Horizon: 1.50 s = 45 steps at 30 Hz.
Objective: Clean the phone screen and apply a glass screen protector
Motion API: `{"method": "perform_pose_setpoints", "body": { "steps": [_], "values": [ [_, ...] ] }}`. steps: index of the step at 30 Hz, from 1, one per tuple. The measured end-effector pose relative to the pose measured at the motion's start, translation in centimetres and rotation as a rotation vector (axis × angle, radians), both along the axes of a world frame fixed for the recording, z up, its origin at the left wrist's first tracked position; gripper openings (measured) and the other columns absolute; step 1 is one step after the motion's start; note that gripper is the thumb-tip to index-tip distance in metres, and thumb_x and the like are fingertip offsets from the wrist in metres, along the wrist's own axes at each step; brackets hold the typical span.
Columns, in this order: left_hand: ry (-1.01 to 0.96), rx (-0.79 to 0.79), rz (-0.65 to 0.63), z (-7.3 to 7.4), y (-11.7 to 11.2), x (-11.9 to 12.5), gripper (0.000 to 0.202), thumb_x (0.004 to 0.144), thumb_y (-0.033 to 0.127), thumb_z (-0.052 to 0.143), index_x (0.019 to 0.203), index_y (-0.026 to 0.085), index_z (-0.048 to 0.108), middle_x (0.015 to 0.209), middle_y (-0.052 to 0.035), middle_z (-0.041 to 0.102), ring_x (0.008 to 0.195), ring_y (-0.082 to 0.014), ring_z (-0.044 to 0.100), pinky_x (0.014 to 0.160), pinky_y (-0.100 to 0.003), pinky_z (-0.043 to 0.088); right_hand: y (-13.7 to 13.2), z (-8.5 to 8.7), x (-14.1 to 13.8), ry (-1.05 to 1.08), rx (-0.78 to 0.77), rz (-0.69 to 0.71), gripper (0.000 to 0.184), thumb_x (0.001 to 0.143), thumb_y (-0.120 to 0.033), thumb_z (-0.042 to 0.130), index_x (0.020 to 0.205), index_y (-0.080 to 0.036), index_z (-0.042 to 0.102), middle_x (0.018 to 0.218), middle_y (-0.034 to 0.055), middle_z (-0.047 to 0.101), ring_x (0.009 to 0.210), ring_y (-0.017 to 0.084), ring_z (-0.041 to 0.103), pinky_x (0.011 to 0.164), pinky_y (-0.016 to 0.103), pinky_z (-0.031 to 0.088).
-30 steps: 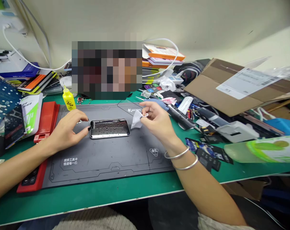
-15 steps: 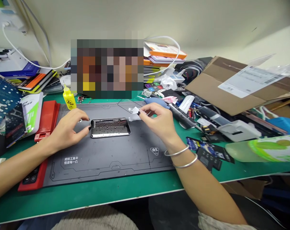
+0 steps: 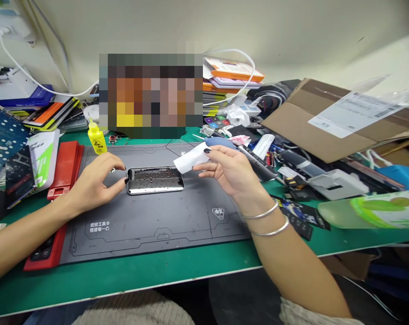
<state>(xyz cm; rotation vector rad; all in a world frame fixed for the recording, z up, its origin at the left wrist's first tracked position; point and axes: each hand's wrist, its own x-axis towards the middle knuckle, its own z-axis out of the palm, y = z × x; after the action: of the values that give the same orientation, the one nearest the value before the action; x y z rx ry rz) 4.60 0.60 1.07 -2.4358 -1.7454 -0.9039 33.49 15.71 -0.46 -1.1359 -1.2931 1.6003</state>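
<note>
A phone-sized panel with a shiny silver surface lies flat on the dark grey repair mat, dotted all over with droplets or dark spots. My left hand is at its left end, with the fingertips at the panel's edge and nothing gripped. My right hand is raised just to the right of the panel, pinching a white wipe between finger and thumb. The wipe is clear of the panel.
A yellow dropper bottle and a red holder stand left of the mat. A blue air bulb, a cardboard box, and several tools and cards crowd the right of the green bench.
My right hand has turned palm-up and moved up and to the right. The wipe now sticks out flat to the left instead of hanging crumpled. My left hand and the panel stay put.
</note>
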Motion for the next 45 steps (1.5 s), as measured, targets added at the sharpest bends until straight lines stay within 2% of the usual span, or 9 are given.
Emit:
{"method": "perform_pose_setpoints", "body": {
  "steps": [6,15,19,21,25,30,33,38,45],
  "values": [
    [0.022,0.025,-0.008,-0.2,0.0,-0.1,0.008,0.092,0.025,0.054,0.099,0.019,0.055,0.097,-0.0061,0.066,0.090,-0.0198,0.063,0.081,-0.035,0.054,0.4,-1.0,0.1,-0.037,0.191,-0.032,0.021,0.072,-0.036,0.077,0.073,-0.021,0.061,0.066,-0.0023,0.059,0.056,0.011,0.058,0.051,0.026,0.049],
    [0.002,0.001,0.003,0.1,0.0,0.1,0.008,0.092,0.026,0.053,0.097,0.020,0.056,0.096,-0.0066,0.067,0.090,-0.0207,0.063,0.082,-0.036,0.054,1.9,-2.0,0.3,0.031,0.262,-0.133,0.019,0.074,-0.038,0.074,0.076,-0.024,0.062,0.076,0.0004,0.065,0.072,0.018,0.067,0.071,0.038,0.061],
    [-0.013,-0.030,0.019,0.0,0.0,0.1,0.009,0.091,0.027,0.053,0.097,0.021,0.056,0.097,-0.0065,0.068,0.089,-0.0210,0.063,0.081,-0.037,0.055,0.4,-1.9,-0.7,-0.039,0.550,-0.253,0.014,0.082,-0.038,0.069,0.085,-0.026,0.062,0.083,0.0017,0.070,0.081,0.020,0.071,0.079,0.039,0.061],
    [-0.005,-0.028,0.012,0.0,0.0,0.1,0.009,0.091,0.028,0.053,0.097,0.021,0.056,0.097,-0.0064,0.068,0.090,-0.0208,0.063,0.081,-0.036,0.054,-0.9,-1.6,-1.3,-0.177,0.804,-0.121,0.008,0.085,-0.033,0.065,0.089,-0.026,0.065,0.092,0.0038,0.075,0.087,0.021,0.072,0.084,0.040,0.060],
    [-0.005,-0.017,0.004,0.1,0.0,0.2,0.009,0.091,0.027,0.053,0.096,0.021,0.056,0.097,-0.0067,0.067,0.091,-0.0214,0.063,0.082,-0.037,0.054,-2.6,-1.1,-1.9,-0.347,1.139,0.511,0.006,0.082,-0.033,0.070,0.083,-0.026,0.071,0.098,0.0052,0.079,0.098,0.026,0.073,0.091,0.046,0.057],
    [-0.012,-0.038,0.014,0.0,-0.1,0.2,0.010,0.091,0.028,0.053,0.097,0.021,0.056,0.098,-0.0070,0.067,0.092,-0.0217,0.063,0.082,-0.038,0.054,-2.4,-0.8,-1.4,-0.344,1.195,0.468,0.012,0.084,-0.037,0.070,0.090,-0.027,0.073,0.096,0.0054,0.079,0.097,0.026,0.073,0.092,0.049,0.058],
    [-0.001,-0.040,0.018,0.0,0.0,0.1,0.009,0.092,0.028,0.052,0.097,0.021,0.055,0.099,-0.0067,0.067,0.092,-0.0206,0.063,0.083,-0.036,0.054,-2.6,-0.9,-1.3,-0.450,1.235,0.532,0.031,0.086,-0.039,0.069,0.113,-0.024,0.071,0.118,0.0101,0.075,0.116,0.029,0.068,0.102,0.052,0.054],
    [0.014,0.000,0.004,0.0,0.0,0.0,0.009,0.092,0.027,0.053,0.097,0.020,0.055,0.098,-0.0063,0.067,0.091,-0.0202,0.063,0.082,-0.035,0.054,-4.1,-1.5,-1.9,-0.779,1.253,0.758,0.090,0.085,-0.057,0.068,0.154,-0.007,0.038,0.162,0.0224,0.034,0.151,0.037,0.031,0.123,0.057,0.031],
    [0.021,0.027,-0.018,-0.2,0.1,-0.1,0.008,0.092,0.024,0.054,0.099,0.019,0.055,0.097,-0.0066,0.067,0.090,-0.0200,0.063,0.080,-0.035,0.054,-5.1,-2.5,-2.9,-0.944,1.269,0.816,0.091,0.093,-0.066,0.048,0.154,0.000,0.035,0.163,0.0260,0.026,0.153,0.040,0.025,0.125,0.059,0.024]
  ]
}}
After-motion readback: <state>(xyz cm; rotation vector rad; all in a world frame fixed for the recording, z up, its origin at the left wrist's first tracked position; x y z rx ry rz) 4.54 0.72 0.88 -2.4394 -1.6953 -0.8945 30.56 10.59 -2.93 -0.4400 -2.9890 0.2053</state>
